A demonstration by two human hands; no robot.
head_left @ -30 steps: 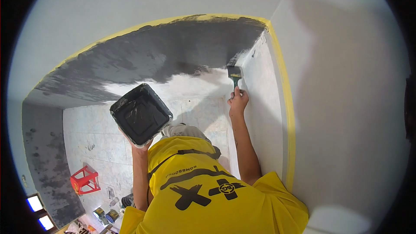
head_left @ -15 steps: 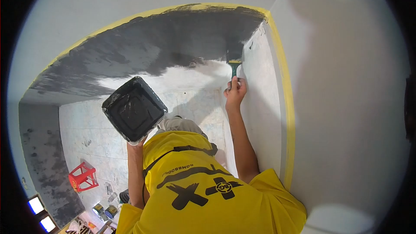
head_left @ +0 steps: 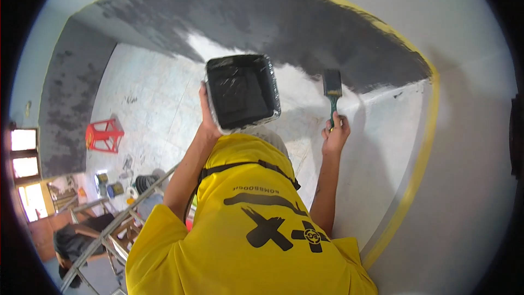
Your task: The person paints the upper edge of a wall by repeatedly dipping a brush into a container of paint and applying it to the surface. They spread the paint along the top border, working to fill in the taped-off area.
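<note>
Toward 11 o'clock from centre, the left hand (head_left: 208, 123) is clasping a square, open, black-coated paint container (head_left: 265, 84) and is partly hiding behind it. At 3 o'clock, the right hand (head_left: 337, 133) is pinching a flat, dark-bristled paintbrush (head_left: 332, 86) by its green handle, bristles pointing toward 12. A red plastic stool (head_left: 89, 137) is showing at 9.

A square black plastic tub (head_left: 266, 84) sits in the left hand (head_left: 207, 120), left of a flat green-handled paintbrush (head_left: 332, 88) in the right hand (head_left: 336, 133); farther left, a red plastic stool (head_left: 91, 136).
</note>
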